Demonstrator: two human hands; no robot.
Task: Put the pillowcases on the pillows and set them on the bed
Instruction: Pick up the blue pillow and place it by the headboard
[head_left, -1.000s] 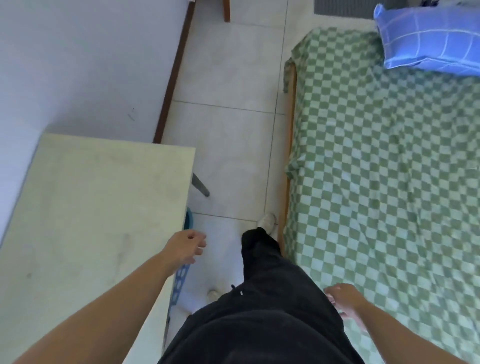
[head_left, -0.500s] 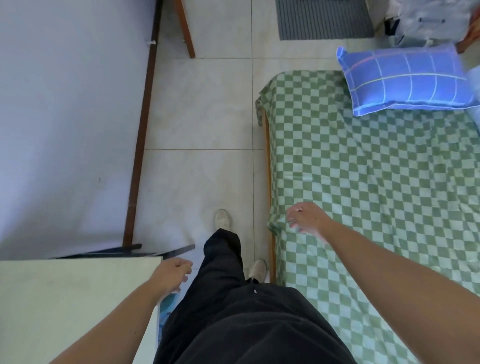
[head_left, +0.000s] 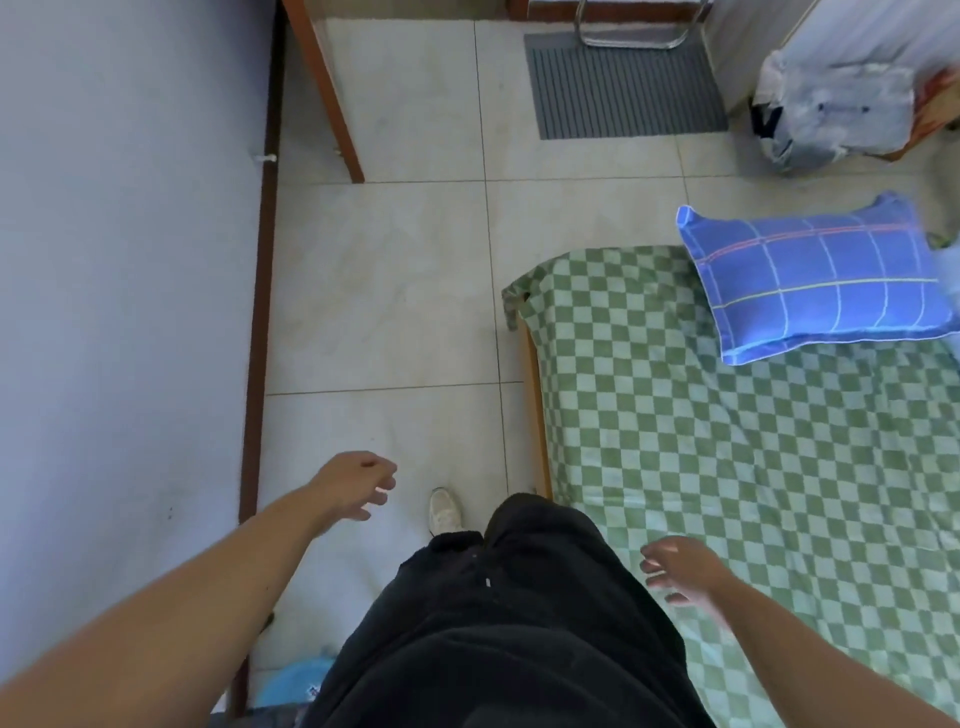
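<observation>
- Up at the far end of the bed (head_left: 727, 441), a blue checked pillow (head_left: 821, 283) sits on the green checked sheet, its right edge cut off by the frame.
- left hand (head_left: 358, 483): over the floor tiles, fingers loose, holding nothing.
- right hand (head_left: 680, 569): over the bed's near edge, fingers relaxed and a bit blurry, empty too.
- bottom left, something light blue (head_left: 296, 680) peeks out, can't make out what.

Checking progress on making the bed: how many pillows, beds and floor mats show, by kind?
Blue checked pillow in its pillowcase: 1
Bed with green-and-white checked sheet: 1
Grey ribbed floor mat: 1
Total: 3
</observation>
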